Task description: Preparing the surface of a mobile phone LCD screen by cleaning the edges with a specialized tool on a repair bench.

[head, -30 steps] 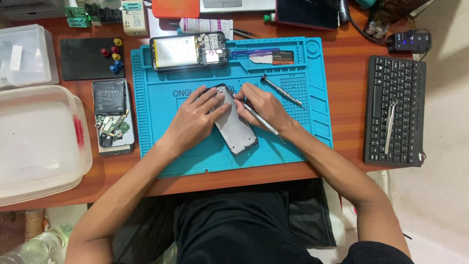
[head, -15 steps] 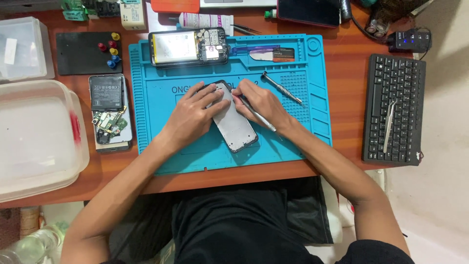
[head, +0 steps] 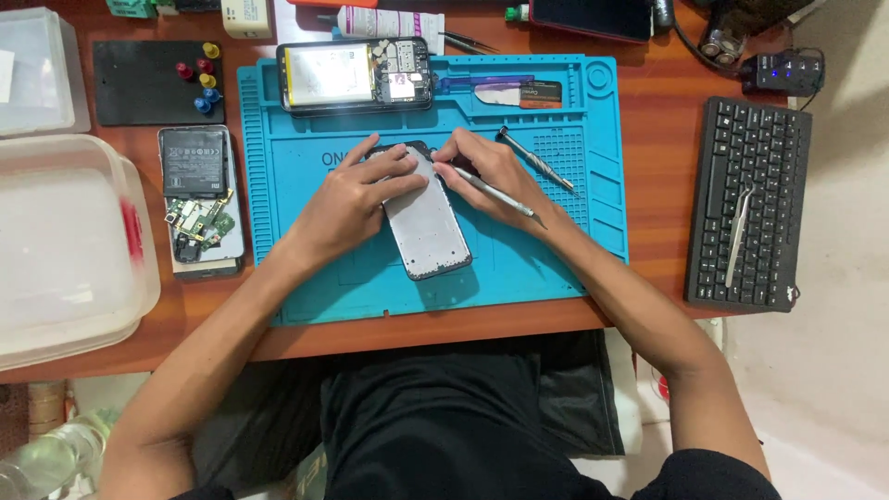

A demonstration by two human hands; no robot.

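The grey phone frame (head: pixel 426 220) lies flat near the centre of the blue work mat (head: pixel 306 268), tilted so that its upper end points toward the far-left corner of the mat. The mat covers the middle of the wooden tabletop (head: pixel 657 185).

The left hand (head: pixel 356 196) rests on the upper-left part of the phone frame, fingers spread and pressing down on it. The right hand (head: pixel 491 176) has its fingers closed around a thin metal tool (head: pixel 491 193); the tool's tip touches the upper right edge of the frame, and its handle trails toward the right edge of the mat.

A second metal tool (head: pixel 537 160) lies on the mat just beyond the right hand. An opened phone (head: pixel 355 74) with its battery exposed sits along the far edge of the mat. A second opened device with loose circuit parts (head: pixel 199 199) lies on the tabletop just left of the mat. A black pad with coloured caps (head: pixel 157 81) sits toward the far-left corner. A clear plastic box (head: pixel 65 250) occupies the left edge. A black keyboard (head: pixel 750 204) with tweezers (head: pixel 741 231) on it lies near the right edge.
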